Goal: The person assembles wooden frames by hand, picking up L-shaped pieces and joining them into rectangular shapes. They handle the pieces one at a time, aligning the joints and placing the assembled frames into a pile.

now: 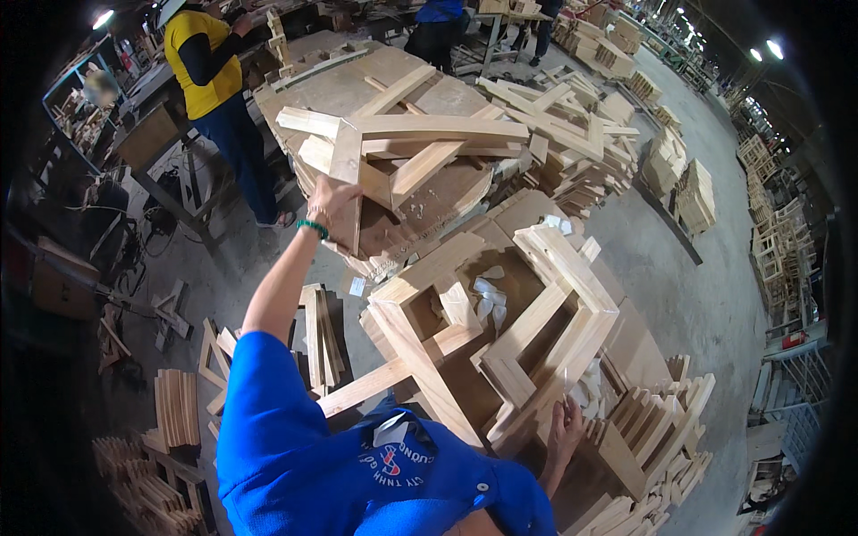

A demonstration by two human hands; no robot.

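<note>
Left hand (332,201): grip clamped around the lower end of a wooden frame piece (393,147), a pale assembly of crossed slats, held out at arm's length over the far stack (420,201) of board and timber. The piece rests on or just above that stack; we cannot tell whether it bears weight there yet. A green wristband (313,228) sits at the wrist.

Right hand (565,429): low, fingers curled together against the edge of a near wooden frame (536,330), which lies tilted on the pile in front of us. It seems to steady the frame rather than lift it.

Judgement: with the piece held by one end, it will want to swing; we should keep the wrist firm and set the slats flat and square to the pieces below, keeping the right hand on the near frame so the pile does not slide.

Surroundings: a person in a yellow top (204,62) stands at a table (147,134) to the left; more frame stacks (684,188) sit on the floor.
</note>
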